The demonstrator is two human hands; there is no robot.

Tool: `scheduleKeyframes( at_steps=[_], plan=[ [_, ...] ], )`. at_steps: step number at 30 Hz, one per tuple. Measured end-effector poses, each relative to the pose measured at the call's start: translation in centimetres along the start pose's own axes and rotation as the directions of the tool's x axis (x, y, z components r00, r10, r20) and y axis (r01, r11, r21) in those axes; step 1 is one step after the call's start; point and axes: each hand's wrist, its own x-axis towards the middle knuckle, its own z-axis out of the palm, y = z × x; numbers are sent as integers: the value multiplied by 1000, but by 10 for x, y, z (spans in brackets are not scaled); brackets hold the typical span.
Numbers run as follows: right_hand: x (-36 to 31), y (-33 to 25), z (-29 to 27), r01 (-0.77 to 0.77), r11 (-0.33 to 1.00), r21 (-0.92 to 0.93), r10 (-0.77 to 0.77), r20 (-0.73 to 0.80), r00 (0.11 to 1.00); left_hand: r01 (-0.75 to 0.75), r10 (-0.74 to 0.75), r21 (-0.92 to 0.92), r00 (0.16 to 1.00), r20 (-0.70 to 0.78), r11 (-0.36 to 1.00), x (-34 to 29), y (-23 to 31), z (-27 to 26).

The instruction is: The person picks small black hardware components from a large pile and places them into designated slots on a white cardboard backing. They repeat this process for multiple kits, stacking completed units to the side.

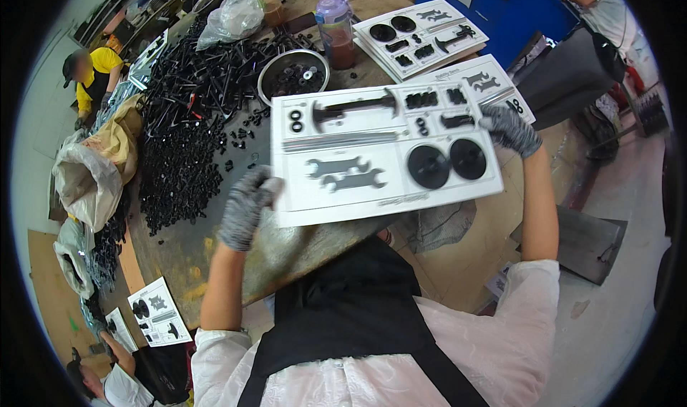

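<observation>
Between my two gloved hands a white hardware card (415,131) is held up over the table's front edge. On it sit two wrenches (347,174), two black discs (428,166), a bundle of metal rods (336,142), a black T-shaped part (354,109), rings and small black pieces. My left hand (247,205), in a grey glove, grips the card's left edge with the thumb at its border. Gripping the upper right edge is my right hand (512,129), also in a grey glove. Fingers behind the card are hidden.
Heaped black parts (189,99) cover the table's left side, beside a metal bowl (292,74) of small pieces. A lidded bottle (335,31) stands behind. More hardware cards (422,35) are stacked at the back right. Sacks (93,171) and co-workers (96,78) are on the left.
</observation>
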Motion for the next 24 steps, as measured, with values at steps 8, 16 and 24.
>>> scheduleKeyframes(
  at_steps=[8, 16, 24],
  plan=[
    [68, -30, -148, 23, 997, -73, -34, -149, 988, -35, 62, -247, 993, 100, 968, 46, -19, 182],
    [106, 3, -223, -189, 668, -720, -238, -447, 862, -33, 45, -282, 998, 37, 959, 66, -49, 288],
    [135, 55, -213, 91, 985, -146, -153, -495, 855, 154, -85, -388, 978, 188, 909, 68, -35, 264]
  ],
)
